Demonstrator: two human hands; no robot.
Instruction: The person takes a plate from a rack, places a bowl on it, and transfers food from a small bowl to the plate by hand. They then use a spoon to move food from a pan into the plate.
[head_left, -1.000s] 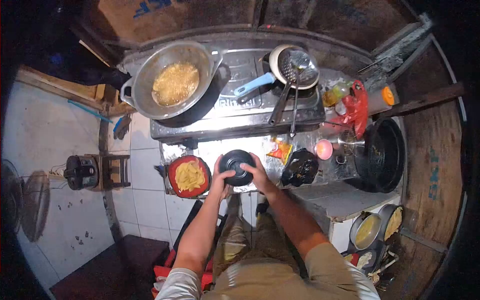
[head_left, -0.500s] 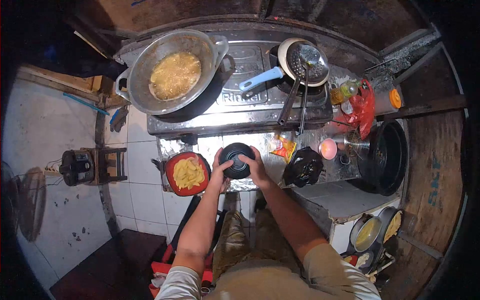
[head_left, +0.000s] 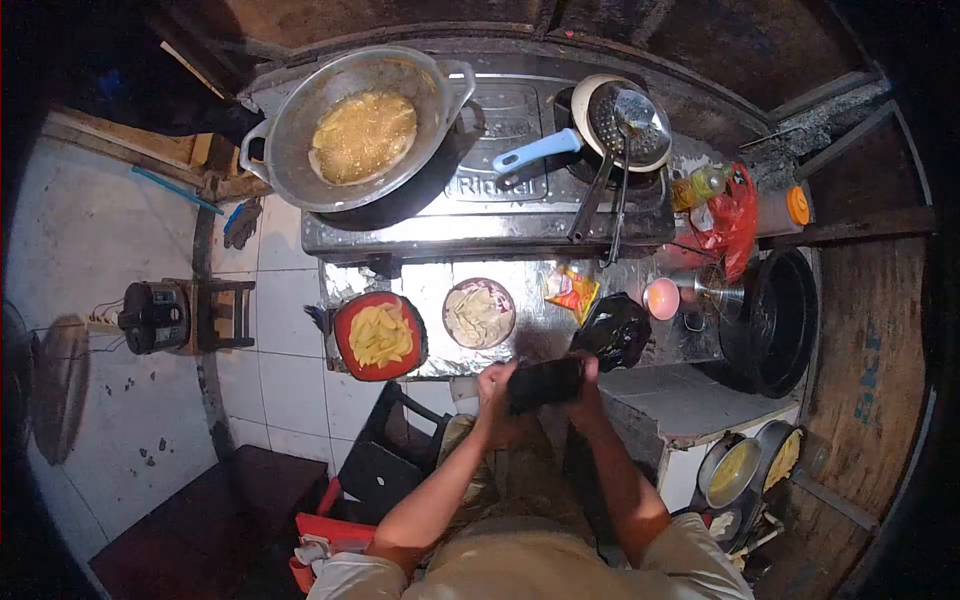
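Observation:
Both hands hold a dark bowl (head_left: pixel 545 386) low over the counter's front edge, blurred by motion. My left hand (head_left: pixel 494 400) grips its left side, and my right hand (head_left: pixel 587 393) its right side. Behind them on the counter sits a round bowl of pale, flour-like mix (head_left: pixel 479 313). To its left stands a red plate of yellow strips (head_left: pixel 379 336). A black plastic bag (head_left: pixel 612 330) lies just beyond my right hand, with a red and yellow packet (head_left: pixel 572 293) near it.
On the stove (head_left: pixel 450 228), a large pan (head_left: pixel 290 150) holds bubbling food; a blue-handled pan (head_left: pixel 540 150) carries a strainer and ladle. Rightward are a pink bowl (head_left: pixel 661 298), a red bag (head_left: pixel 735 225) and a large black basin (head_left: pixel 780 322). A black chair (head_left: pixel 385 460) stands below the counter.
Both hands have moved right and toward my body with the dark bowl, which is now tilted. The bowl of pale mix, previously covered by it, is now visible.

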